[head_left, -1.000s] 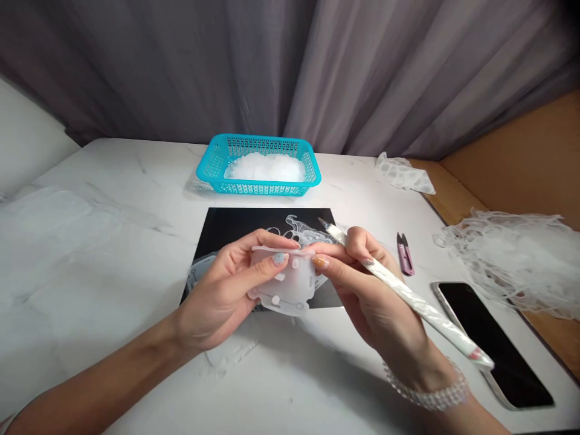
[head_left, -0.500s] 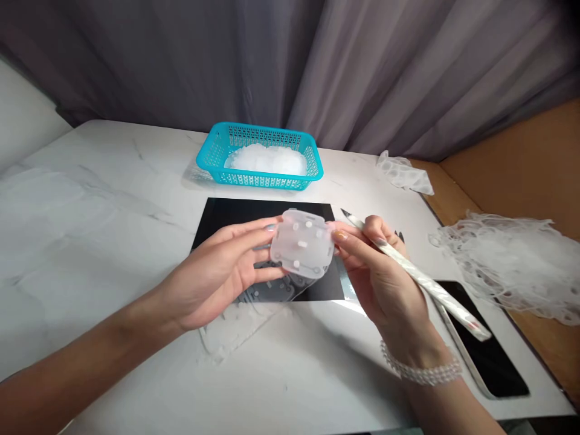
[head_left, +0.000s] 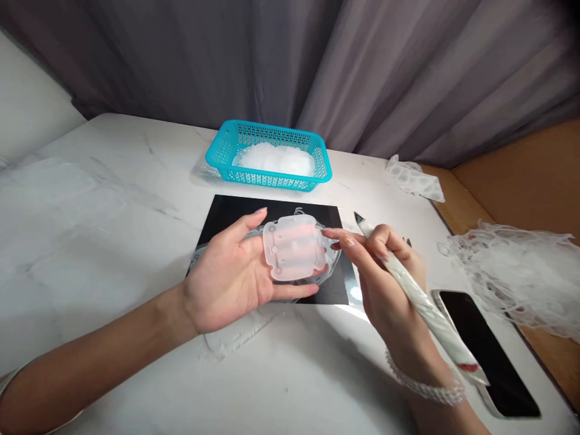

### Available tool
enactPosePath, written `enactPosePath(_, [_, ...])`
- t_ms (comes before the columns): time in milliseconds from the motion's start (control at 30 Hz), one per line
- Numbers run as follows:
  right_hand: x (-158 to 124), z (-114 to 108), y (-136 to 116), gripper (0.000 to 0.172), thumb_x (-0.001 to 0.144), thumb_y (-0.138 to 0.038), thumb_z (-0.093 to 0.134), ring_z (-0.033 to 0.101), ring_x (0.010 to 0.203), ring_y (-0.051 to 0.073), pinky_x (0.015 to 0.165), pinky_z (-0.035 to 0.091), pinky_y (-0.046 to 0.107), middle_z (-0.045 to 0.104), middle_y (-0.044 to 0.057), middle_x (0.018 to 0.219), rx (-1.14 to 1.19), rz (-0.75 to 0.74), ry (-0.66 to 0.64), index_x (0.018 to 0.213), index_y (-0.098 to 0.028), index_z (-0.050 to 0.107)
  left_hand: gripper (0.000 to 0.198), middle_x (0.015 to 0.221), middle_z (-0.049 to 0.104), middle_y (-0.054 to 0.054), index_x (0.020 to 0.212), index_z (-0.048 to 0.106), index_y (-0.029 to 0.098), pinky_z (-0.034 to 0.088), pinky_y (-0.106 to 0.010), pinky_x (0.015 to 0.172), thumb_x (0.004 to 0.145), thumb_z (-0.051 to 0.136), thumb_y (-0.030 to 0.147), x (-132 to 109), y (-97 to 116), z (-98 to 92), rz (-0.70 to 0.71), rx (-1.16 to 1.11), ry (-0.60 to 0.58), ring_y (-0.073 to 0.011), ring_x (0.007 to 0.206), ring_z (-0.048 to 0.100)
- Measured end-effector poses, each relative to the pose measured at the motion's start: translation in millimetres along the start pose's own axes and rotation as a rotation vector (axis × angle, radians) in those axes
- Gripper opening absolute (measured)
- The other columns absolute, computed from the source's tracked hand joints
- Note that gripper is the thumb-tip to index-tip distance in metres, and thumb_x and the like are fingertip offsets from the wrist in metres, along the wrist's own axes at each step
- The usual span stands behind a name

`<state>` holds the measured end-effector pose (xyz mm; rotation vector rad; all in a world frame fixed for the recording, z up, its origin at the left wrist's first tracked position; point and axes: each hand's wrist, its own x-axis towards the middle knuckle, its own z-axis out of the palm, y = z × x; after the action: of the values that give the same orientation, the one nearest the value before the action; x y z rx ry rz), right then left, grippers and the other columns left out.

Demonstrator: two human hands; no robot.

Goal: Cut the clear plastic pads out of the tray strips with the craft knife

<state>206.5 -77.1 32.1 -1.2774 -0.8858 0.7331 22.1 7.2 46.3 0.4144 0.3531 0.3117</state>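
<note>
A small translucent plastic piece (head_left: 295, 248), squarish with notched corners and small round marks, lies across the fingers of my left hand (head_left: 235, 275). That palm faces up, the thumb raised off the piece. My right hand (head_left: 385, 272) has its index fingertip and thumb at the piece's right edge. The same hand also grips a craft knife (head_left: 426, 302) with a pale wrapped handle, its dark pointed blade (head_left: 359, 219) aimed up and away. Beneath the hands is a black mat (head_left: 231, 211), with clear plastic parts partly hidden on it.
A blue basket (head_left: 272, 179) with white translucent pieces stands at the back. On the right are a phone (head_left: 492, 350), a heap of clear plastic scraps (head_left: 521, 272) and a smaller scrap (head_left: 415, 178). Clear plastic sheets (head_left: 63, 193) lie on the left.
The piece has been turned and now rests on my left fingers, where thumb and fingers held its edge before. My left thumb has lifted away. The view has shifted slightly.
</note>
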Motion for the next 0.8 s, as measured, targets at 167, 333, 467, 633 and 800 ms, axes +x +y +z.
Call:
enactPosePath(167, [-1.1, 3.5, -2.5, 0.047, 0.084, -0.021, 0.077, 0.054, 0.060, 0.012, 0.061, 0.040, 0.028, 0.064, -0.005, 0.064, 0.131, 0.156, -0.152, 0.068, -0.023, 0.033, 0.063, 0.136, 0.064, -0.017, 0.128, 0.065, 0.014, 0.040, -0.056, 0.111, 0.094, 0.041, 0.060, -0.8, -3.8, -0.5, -0.015, 0.045, -0.019, -0.0378, 0.135, 0.052])
enactPosePath(333, [-1.3, 3.1, -2.3, 0.049, 0.081, -0.022, 0.079, 0.053, 0.060, 0.013, 0.059, 0.039, 0.028, 0.064, -0.004, 0.064, 0.129, 0.164, -0.124, 0.068, -0.024, 0.032, 0.059, 0.138, 0.063, -0.016, 0.129, 0.065, 0.014, 0.041, -0.055, 0.111, 0.095, 0.041, 0.056, -0.3, -3.7, -0.3, -0.019, 0.040, -0.012, -0.0363, 0.135, 0.052])
enactPosePath(467, [-0.5, 2.1, -0.6, 0.048, 0.083, -0.022, 0.078, 0.052, 0.061, 0.012, 0.062, 0.039, 0.026, 0.057, -0.006, 0.060, 0.126, 0.160, -0.106, 0.066, -0.023, 0.033, 0.058, 0.138, 0.063, -0.017, 0.131, 0.065, 0.012, 0.044, -0.051, 0.110, 0.095, 0.044, 0.053, 1.0, -2.5, 0.7, -0.007, 0.036, 0.004, -0.0352, 0.133, 0.055])
enactPosePath(633, [4.8, -2.4, -1.2, 0.043, 0.089, -0.025, 0.071, 0.068, 0.089, 0.020, 0.083, 0.047, 0.033, 0.061, -0.002, 0.068, 0.117, 0.114, -0.055, 0.066, -0.023, 0.034, 0.051, 0.140, 0.062, -0.015, 0.128, 0.067, 0.012, 0.050, -0.046, 0.107, 0.097, 0.046, 0.047, -2.4, -8.7, 4.3, 0.033, 0.099, 0.066, -0.0334, 0.130, 0.058])
enactPosePath(800, [27.5, -22.5, 9.5, 0.039, 0.088, -0.025, 0.066, 0.072, 0.097, 0.025, 0.082, 0.049, 0.034, 0.064, 0.000, 0.070, -0.057, -0.027, 0.095, 0.067, -0.024, 0.033, 0.031, 0.137, 0.065, -0.008, 0.121, 0.071, 0.019, 0.049, -0.047, 0.109, 0.097, 0.055, 0.034, 12.0, 15.2, 8.5, 0.449, 0.527, 0.314, -0.0312, 0.134, 0.053])
